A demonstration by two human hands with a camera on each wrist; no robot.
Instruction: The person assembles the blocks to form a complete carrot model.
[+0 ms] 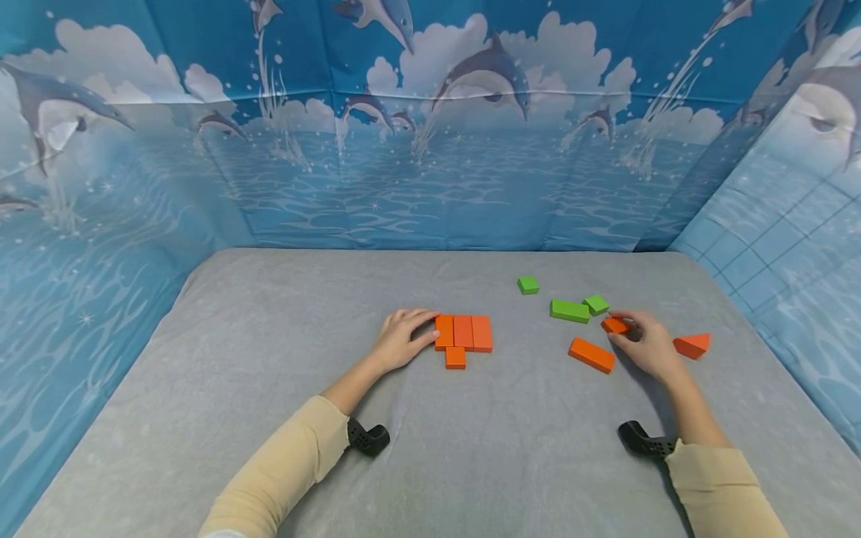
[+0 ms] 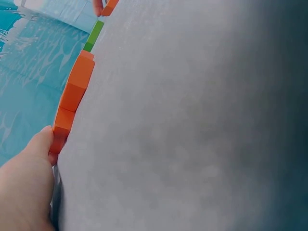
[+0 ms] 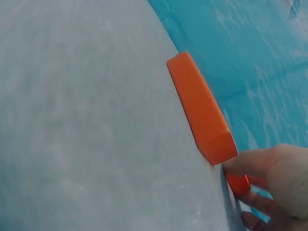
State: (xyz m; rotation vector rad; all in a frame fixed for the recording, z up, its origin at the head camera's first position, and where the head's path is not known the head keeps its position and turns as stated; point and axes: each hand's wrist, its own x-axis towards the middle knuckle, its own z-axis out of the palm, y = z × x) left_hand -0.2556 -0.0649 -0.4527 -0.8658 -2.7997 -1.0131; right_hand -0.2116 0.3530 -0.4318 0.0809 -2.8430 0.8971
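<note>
In the head view, on the grey counter (image 1: 511, 448), the left hand (image 1: 401, 340) touches the left end of an orange row (image 1: 463, 333), its thumb and fingers apart; a small block (image 1: 455, 358) sits against the row's near side. Well to the right, the right hand (image 1: 644, 345) pinches an orange piece (image 1: 613, 326). A long block (image 1: 592, 355) lies nearer, a wedge (image 1: 693, 345) farther right, three green blocks (image 1: 569, 311) to the far left of the piece.

In the left wrist view, the left hand meets the row's end.

In the right wrist view, the right grip is clamped on the piece, beside the long block.
</note>
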